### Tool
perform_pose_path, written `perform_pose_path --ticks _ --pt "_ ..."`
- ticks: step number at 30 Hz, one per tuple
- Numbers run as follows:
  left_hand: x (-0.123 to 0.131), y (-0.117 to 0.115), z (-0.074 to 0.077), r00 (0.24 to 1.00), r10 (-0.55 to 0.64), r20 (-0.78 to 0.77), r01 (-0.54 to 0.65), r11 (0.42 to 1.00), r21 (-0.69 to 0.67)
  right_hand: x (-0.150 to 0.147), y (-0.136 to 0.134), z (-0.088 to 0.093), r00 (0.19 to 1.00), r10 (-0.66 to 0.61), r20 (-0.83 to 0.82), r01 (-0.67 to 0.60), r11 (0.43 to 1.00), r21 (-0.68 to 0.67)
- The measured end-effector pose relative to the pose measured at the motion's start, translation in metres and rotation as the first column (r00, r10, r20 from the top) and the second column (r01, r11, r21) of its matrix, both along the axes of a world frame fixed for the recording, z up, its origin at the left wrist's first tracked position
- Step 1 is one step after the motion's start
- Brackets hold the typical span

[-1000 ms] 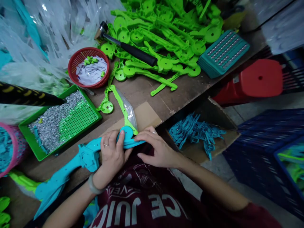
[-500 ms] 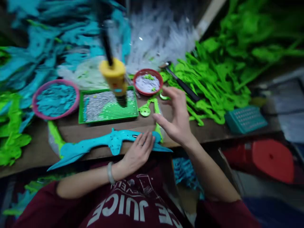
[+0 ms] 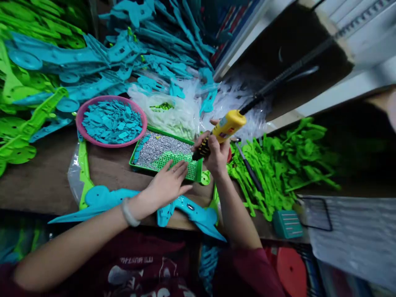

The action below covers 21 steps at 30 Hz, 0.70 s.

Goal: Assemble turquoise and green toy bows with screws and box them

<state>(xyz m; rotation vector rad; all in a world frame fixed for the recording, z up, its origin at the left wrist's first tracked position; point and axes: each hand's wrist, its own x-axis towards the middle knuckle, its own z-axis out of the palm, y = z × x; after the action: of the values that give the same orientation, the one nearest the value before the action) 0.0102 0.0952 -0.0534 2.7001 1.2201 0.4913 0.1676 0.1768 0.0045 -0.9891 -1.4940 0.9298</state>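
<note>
My right hand (image 3: 218,156) is closed around a yellow and black electric screwdriver (image 3: 230,126), which hangs from a dark cord and tilts down to the left. My left hand (image 3: 167,183) reaches over the near edge of a green tray (image 3: 194,170) with its fingers stretched out. Small silvery screws (image 3: 163,148) fill much of that tray; whether my fingertips touch any is unclear. Beneath my left forearm lies a long blue plastic part (image 3: 198,210) along the table's front edge. A small black insert (image 3: 190,206) shows in its right section.
A pink basin (image 3: 81,128) of small blue pieces stands left of the tray. Blue parts (image 3: 102,62) are heaped behind, green parts (image 3: 260,169) at the right. A hammer (image 3: 250,171) and a teal box (image 3: 287,224) lie there too. A green part (image 3: 83,165) sits at left.
My right hand has risen and taken hold of the hanging screwdriver. My left hand has left the blue part and moved to the screw tray. The view has turned.
</note>
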Motion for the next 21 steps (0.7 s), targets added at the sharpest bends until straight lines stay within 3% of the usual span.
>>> perform_pose_path --ticks 3,6,8,12,16,19,21 --pt "0.008 0.018 -0.012 0.981 0.177 -0.076 -0.175 0.984 0.036 -0.004 0.002 -0.006 0.993 -0.116 0.011 0.115 0.99 0.076" --pt "-0.008 0.009 -0.008 0.948 0.308 -0.08 -0.295 0.944 0.144 -0.013 0.003 -0.015 0.983 -0.184 0.027 0.179 0.973 0.144" --pt "-0.021 -0.01 0.002 0.963 0.267 -0.038 -0.254 0.946 0.201 -0.023 0.003 -0.024 0.974 -0.221 0.055 0.211 0.967 0.142" --pt "-0.038 -0.06 0.012 0.997 -0.002 0.082 -0.011 0.989 0.148 -0.036 0.008 -0.042 0.965 -0.244 0.1 0.236 0.968 0.083" --pt "-0.044 -0.093 -0.008 0.977 -0.085 0.198 0.061 0.99 0.126 -0.037 0.011 -0.052 0.97 -0.242 -0.006 0.242 0.967 0.083" --pt "-0.046 -0.097 -0.023 0.964 -0.123 0.235 0.087 0.983 0.159 -0.036 0.011 -0.053 0.974 -0.179 -0.136 0.195 0.974 0.115" --pt "-0.047 -0.095 -0.026 0.958 -0.134 0.254 0.094 0.982 0.164 -0.036 0.011 -0.055 0.976 -0.178 -0.127 0.192 0.975 0.111"
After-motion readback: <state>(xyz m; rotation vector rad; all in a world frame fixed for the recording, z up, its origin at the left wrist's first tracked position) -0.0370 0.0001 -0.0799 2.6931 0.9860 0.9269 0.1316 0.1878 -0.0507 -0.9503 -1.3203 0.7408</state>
